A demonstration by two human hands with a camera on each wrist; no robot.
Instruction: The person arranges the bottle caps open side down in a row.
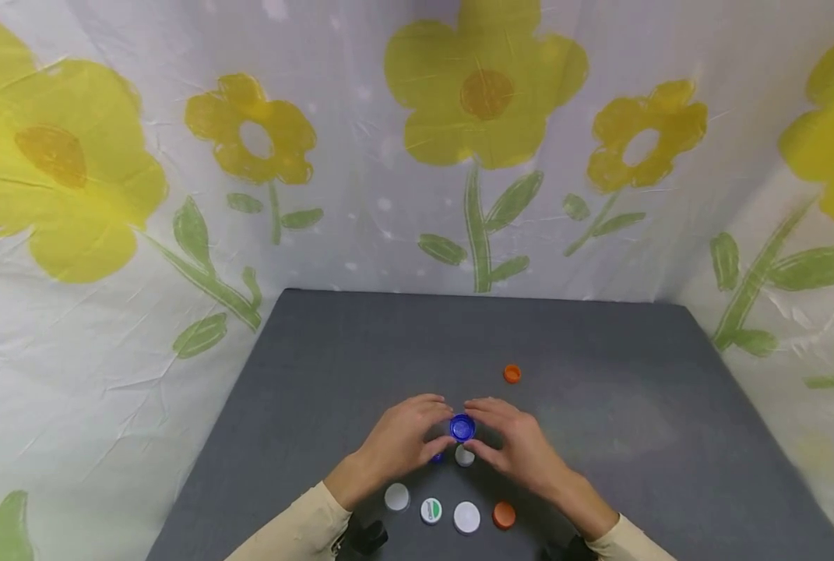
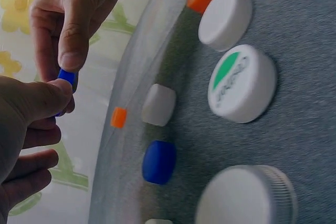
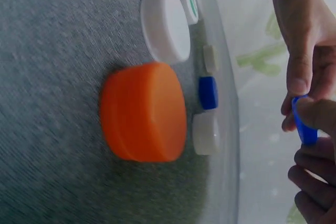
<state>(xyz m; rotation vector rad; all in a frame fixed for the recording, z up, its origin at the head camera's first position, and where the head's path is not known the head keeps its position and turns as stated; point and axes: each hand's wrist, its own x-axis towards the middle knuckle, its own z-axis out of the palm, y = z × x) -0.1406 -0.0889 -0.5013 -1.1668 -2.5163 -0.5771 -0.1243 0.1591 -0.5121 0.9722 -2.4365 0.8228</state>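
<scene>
A blue bottle cap (image 1: 462, 428) is held up above the table, its hollow side facing the head camera. My left hand (image 1: 406, 436) pinches its left edge between thumb and fingers. On the opposite edge my right hand (image 1: 515, 440) pinches it the same way. Both wrist views show the two thumbs close together on the blue cap (image 3: 304, 124). Below the hands lie a second blue cap (image 2: 159, 162), partly covered by the left thumb in the head view, and a white cap (image 1: 465, 456).
Nearer me, a row holds a white cap (image 1: 397, 497), a white cap with green print (image 1: 431, 510), another white cap (image 1: 466, 517) and an orange cap (image 1: 504, 515). A smaller orange cap (image 1: 512, 374) lies beyond the hands on the grey table (image 1: 360, 335). Flowered sheeting (image 1: 360, 218) surrounds it.
</scene>
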